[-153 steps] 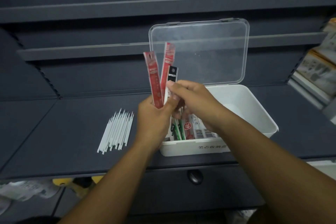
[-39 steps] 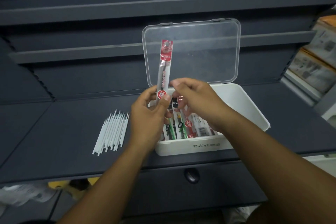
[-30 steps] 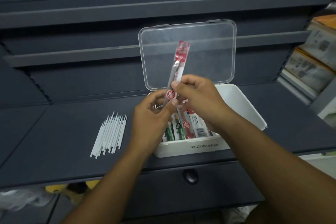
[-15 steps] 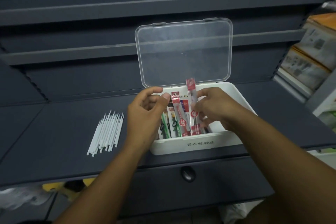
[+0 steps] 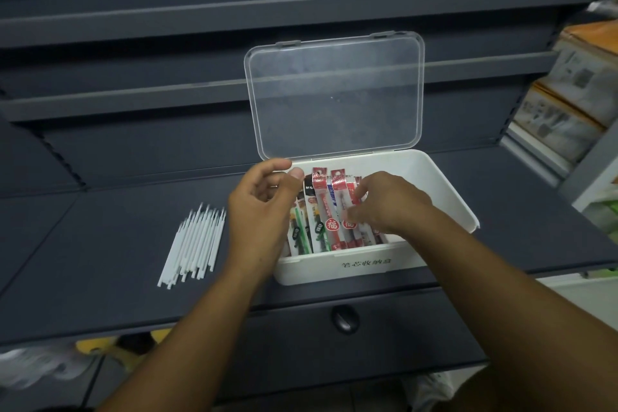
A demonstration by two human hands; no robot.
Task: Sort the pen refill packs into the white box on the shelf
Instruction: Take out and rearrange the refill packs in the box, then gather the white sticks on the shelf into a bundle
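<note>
Red pack (image 5: 339, 187) now in white box (image 5: 321, 266); right fingers (image 5: 363, 192) gripping; left fingers (image 5: 276, 165) loose

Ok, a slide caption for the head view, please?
Right hand holds refill packs in the white box; left hand hovers empty.

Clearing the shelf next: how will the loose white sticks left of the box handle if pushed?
The white sticks look thin and round, so probably light and apt to roll. They lie unbound, fanned out, so a push likely scatters them.
</note>
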